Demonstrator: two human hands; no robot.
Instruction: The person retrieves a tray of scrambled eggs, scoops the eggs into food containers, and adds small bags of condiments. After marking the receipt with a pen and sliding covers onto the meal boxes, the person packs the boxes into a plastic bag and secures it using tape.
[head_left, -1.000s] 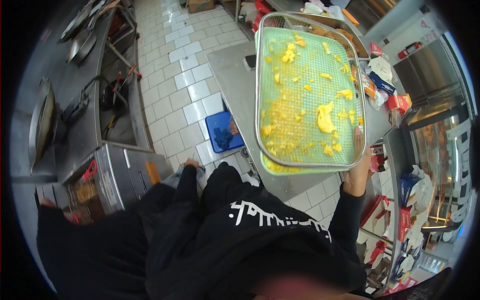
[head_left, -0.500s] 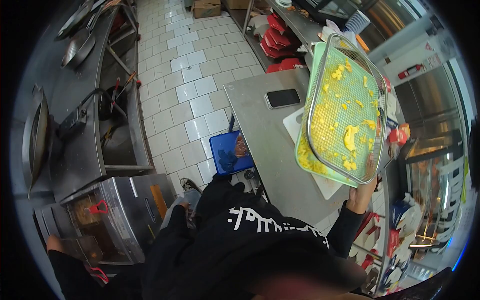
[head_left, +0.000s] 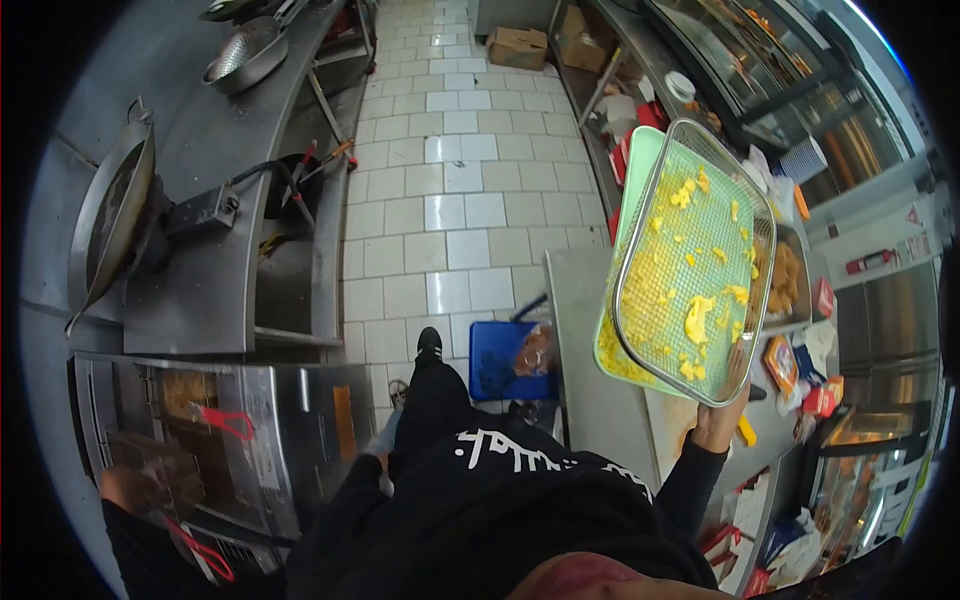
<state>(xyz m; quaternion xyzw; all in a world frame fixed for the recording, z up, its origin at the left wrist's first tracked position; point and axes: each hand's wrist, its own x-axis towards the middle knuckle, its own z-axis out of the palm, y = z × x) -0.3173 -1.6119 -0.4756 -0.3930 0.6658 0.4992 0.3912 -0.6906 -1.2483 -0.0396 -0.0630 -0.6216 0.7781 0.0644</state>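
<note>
My right hand (head_left: 722,415) is closed around the lower end of a wire mesh basket (head_left: 668,345) and a light green tray (head_left: 640,165). The basket lies against the tray, and both are tilted. Yellow food pieces (head_left: 700,318) are scattered over the mesh, with more yellow bits at the tray's lower corner. On the left are two blurred hands in dark sleeves: one hand (head_left: 122,488) beside the fryer-like unit, another hand (head_left: 376,462) low by pale blue-grey material. I cannot tell which is my left hand, and the fingers of both are unclear.
A steel worktable (head_left: 585,300) and a blue bin (head_left: 512,385) are on my right. To the left stand a steel counter (head_left: 190,310) with a wok (head_left: 115,215) and a steel unit (head_left: 290,420) with red-handled baskets. A tiled aisle (head_left: 450,240) runs ahead.
My view has turned, so the aisle and blue bin sit further right. The basket and tray stay in my right hand. The phone on the worktable is out of sight now.
</note>
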